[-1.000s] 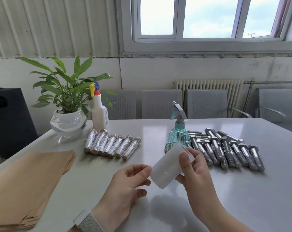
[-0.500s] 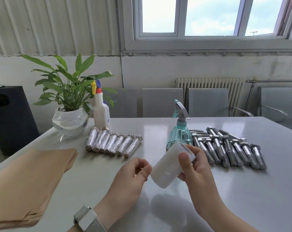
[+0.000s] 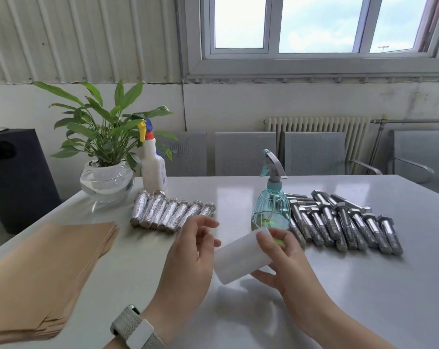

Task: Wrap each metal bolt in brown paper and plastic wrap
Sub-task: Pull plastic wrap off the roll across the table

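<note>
My right hand [image 3: 286,260] holds a white roll of plastic wrap [image 3: 238,258] above the table, thumb on top and fingers underneath. My left hand [image 3: 190,255] hovers just left of the roll's end, fingers loosely spread and holding nothing. A pile of bare metal bolts [image 3: 339,222] lies to the right. Several wrapped bolts [image 3: 170,214] lie in a row behind my left hand. A stack of brown paper sheets [image 3: 44,268] sits at the left edge.
A teal spray bottle [image 3: 272,205] stands just behind the roll. A white spray bottle [image 3: 153,170] and a potted plant in a glass bowl [image 3: 106,180] stand at the back left. The grey table [image 3: 364,298] extends to my right; chairs line the wall.
My left hand has opened its fingers and lifted slightly beside the roll's end. My right hand has kept its hold on the roll, and the view has tilted a little.
</note>
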A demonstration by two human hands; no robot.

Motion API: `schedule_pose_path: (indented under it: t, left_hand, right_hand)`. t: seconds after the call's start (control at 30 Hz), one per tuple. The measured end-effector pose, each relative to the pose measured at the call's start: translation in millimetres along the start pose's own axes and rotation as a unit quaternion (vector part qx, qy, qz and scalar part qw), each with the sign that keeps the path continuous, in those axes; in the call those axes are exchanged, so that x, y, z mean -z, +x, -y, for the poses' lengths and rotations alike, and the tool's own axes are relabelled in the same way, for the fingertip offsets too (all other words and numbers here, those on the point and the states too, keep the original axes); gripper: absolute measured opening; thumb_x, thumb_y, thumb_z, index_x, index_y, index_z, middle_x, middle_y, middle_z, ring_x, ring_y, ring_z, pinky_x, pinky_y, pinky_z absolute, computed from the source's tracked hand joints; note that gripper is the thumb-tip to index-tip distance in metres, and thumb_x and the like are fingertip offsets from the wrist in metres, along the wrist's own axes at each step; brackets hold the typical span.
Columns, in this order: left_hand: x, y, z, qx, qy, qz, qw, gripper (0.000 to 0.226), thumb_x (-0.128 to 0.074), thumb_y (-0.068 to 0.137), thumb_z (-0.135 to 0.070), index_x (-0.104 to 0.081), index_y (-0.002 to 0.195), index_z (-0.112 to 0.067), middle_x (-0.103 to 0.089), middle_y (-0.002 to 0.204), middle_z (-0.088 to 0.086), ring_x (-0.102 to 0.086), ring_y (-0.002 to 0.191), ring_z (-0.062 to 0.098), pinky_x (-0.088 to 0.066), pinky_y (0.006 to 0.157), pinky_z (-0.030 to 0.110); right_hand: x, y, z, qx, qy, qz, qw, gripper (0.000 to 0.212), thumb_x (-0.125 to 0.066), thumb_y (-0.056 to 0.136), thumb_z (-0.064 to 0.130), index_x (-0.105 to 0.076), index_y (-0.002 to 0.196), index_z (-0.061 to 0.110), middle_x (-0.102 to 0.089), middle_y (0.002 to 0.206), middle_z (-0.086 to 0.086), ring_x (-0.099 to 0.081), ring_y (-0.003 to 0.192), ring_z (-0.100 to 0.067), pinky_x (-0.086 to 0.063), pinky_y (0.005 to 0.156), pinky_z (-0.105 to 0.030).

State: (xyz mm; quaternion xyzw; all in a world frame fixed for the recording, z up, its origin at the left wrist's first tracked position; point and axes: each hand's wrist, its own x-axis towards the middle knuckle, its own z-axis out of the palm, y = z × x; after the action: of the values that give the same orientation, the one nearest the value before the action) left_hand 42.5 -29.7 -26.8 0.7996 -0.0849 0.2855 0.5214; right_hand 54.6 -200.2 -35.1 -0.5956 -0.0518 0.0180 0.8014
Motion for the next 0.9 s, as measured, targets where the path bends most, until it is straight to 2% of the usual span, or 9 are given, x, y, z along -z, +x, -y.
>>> schedule_pose_path:
  t: [0.17,0.23,0.33,0.43,0.57,0.67,0.73,0.83,0.9]
  left_hand:
    - [5.9,3.6,0.0,-0.064,0.059,-0.025,0.996,0.022,-0.044,0.099,-0.007,-0.051,0.094,-0.027,-0.057,0.087,-0.001,-0.060,0.080,0.005,-0.039,0.070,0.006]
    - [8.5,4.6,0.1,-0.096,0.080,-0.009,0.992,0.026,-0.045,0.099,-0.003,-0.050,0.093,-0.028,-0.053,0.085,-0.002,-0.057,0.078,0.008,-0.039,0.070,0.007]
    - [10.3,3.4,1.0,-0.147,0.103,0.026,0.983,0.027,-0.040,0.098,-0.008,-0.048,0.091,-0.033,-0.048,0.086,-0.006,-0.054,0.078,0.010,-0.038,0.071,0.009]
    - [10.3,3.0,1.6,-0.168,0.092,0.043,0.981,0.026,-0.038,0.096,-0.013,-0.047,0.093,-0.036,-0.046,0.087,-0.010,-0.055,0.077,0.014,-0.041,0.071,0.016]
    - [9.3,2.1,2.0,-0.185,0.078,0.056,0.978,0.020,-0.038,0.099,-0.017,-0.048,0.096,-0.034,-0.045,0.085,-0.011,-0.055,0.073,0.015,-0.042,0.069,0.019]
    - [10.4,2.0,2.0,-0.185,0.080,0.056,0.978,0.018,-0.038,0.099,-0.019,-0.049,0.098,-0.033,-0.046,0.085,-0.011,-0.055,0.071,0.013,-0.040,0.069,0.015]
    - [10.4,2.7,2.0,-0.177,0.094,0.054,0.978,0.017,-0.037,0.100,-0.021,-0.049,0.099,-0.034,-0.047,0.087,-0.013,-0.057,0.071,0.010,-0.039,0.068,0.010]
    - [8.7,2.1,1.7,-0.149,0.110,0.057,0.981,0.018,-0.031,0.103,-0.031,-0.048,0.101,-0.038,-0.046,0.094,-0.019,-0.061,0.069,0.008,-0.042,0.066,0.011]
    - [8.1,1.2,1.7,-0.134,0.110,0.066,0.983,0.018,-0.030,0.098,-0.040,-0.048,0.103,-0.041,-0.045,0.095,-0.022,-0.062,0.068,0.008,-0.045,0.065,0.016]
  right_hand:
    - [-2.5,-7.5,6.3,0.025,-0.252,0.107,0.961,0.033,-0.068,0.072,0.048,-0.067,0.103,0.040,-0.059,0.076,-0.005,-0.058,0.064,-0.007,-0.048,0.063,-0.020]
    - [-2.9,-8.5,10.4,0.015,-0.296,0.160,0.941,0.033,-0.066,0.069,0.044,-0.067,0.101,0.036,-0.065,0.080,0.005,-0.057,0.064,-0.001,-0.043,0.062,-0.010]
    - [1.3,-7.7,14.2,-0.006,-0.323,0.216,0.921,0.037,-0.068,0.062,0.043,-0.067,0.098,0.036,-0.066,0.095,0.012,-0.056,0.079,0.002,-0.044,0.069,-0.011]
    - [5.1,-4.8,16.4,-0.032,-0.274,0.226,0.934,0.031,-0.075,0.067,0.036,-0.069,0.097,0.032,-0.065,0.096,0.007,-0.055,0.085,-0.004,-0.046,0.076,-0.019]
    - [5.4,-4.4,16.6,-0.025,-0.225,0.236,0.945,0.017,-0.076,0.078,0.033,-0.066,0.083,0.020,-0.056,0.077,0.004,-0.048,0.071,-0.009,-0.038,0.064,-0.016]
    - [6.6,-4.1,15.3,-0.007,-0.245,0.229,0.942,0.015,-0.072,0.084,0.032,-0.062,0.078,0.023,-0.053,0.071,0.007,-0.045,0.068,-0.009,-0.038,0.063,-0.018]
    - [7.2,-3.2,14.4,0.047,-0.293,0.210,0.931,0.014,-0.069,0.089,0.029,-0.060,0.078,0.027,-0.054,0.071,0.012,-0.046,0.066,-0.006,-0.038,0.064,-0.019]
    - [7.6,-3.2,12.5,0.146,-0.414,0.180,0.880,0.015,-0.063,0.093,0.030,-0.054,0.083,0.037,-0.058,0.073,0.018,-0.049,0.064,-0.001,-0.039,0.061,-0.015]
    - [6.9,-3.8,12.8,0.146,-0.422,0.185,0.875,0.016,-0.061,0.093,0.032,-0.052,0.082,0.040,-0.058,0.071,0.016,-0.050,0.062,-0.003,-0.041,0.059,-0.016]
